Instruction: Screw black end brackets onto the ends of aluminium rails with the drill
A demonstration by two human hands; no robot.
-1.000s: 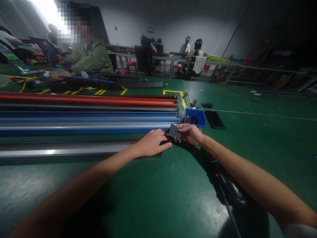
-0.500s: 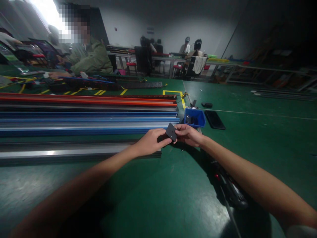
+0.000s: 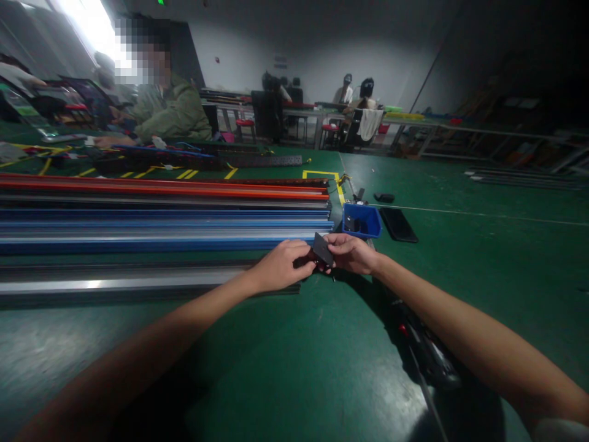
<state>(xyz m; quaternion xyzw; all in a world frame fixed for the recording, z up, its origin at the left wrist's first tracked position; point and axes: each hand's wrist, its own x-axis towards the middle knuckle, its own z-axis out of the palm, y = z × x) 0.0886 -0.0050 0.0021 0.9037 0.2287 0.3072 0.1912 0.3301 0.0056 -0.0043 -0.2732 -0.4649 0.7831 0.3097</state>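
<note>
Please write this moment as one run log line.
right hand: holds plate | left hand: near plate, contact unclear | bin: beyond right hand

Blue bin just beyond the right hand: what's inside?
Some small dark parts sit in the blue bin, mostly toward its left side. They're too dim to identify or count. Anything beneath them is covered.

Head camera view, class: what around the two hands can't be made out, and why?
All in the head view:
- Dark plate: its far side is turned away, hiding the right hand's fingers behind it.
- Left hand: too dark and small at its fingertips to tell whether they touch the plate.
- Blue bin: shadow blurs its small dark contents.
- Blue profiles: left ends cut off by the picture's edge.
</note>
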